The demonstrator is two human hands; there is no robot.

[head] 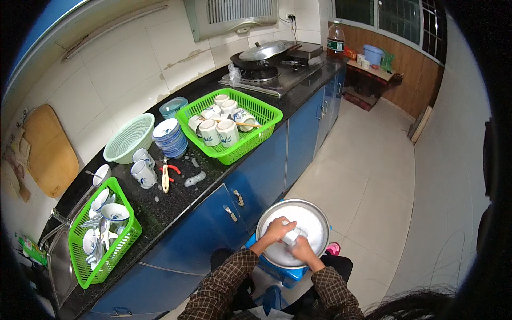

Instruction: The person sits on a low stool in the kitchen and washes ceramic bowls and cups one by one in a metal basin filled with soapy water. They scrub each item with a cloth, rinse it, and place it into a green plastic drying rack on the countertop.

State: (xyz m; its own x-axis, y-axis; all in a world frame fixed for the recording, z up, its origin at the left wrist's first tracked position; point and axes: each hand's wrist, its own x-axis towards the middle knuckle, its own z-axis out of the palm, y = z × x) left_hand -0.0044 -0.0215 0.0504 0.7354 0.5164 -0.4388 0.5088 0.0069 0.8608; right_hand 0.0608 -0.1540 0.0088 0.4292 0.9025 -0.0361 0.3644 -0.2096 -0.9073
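Note:
Both hands are over a round metal basin (326, 214) filled with white suds. My left hand (277, 231) grips a white cup (292, 235) that lies tilted just above the foam. My right hand (303, 251) is curled against the cup's lower end, its fingers blurred. Something greyish shows by those fingers, too unclear to name. Under the basin stands a blue plastic stool (294, 274), between my knees.
On the black counter (208, 176) at left stand a green basket (224, 158) of upturned cups, a green basket (130, 230) of bowls and spoons, stacked blue-rimmed bowls (171, 140), two mugs (144, 174) and red-handled pliers (174, 170). Blue cabinets (260, 168) flank the basin.

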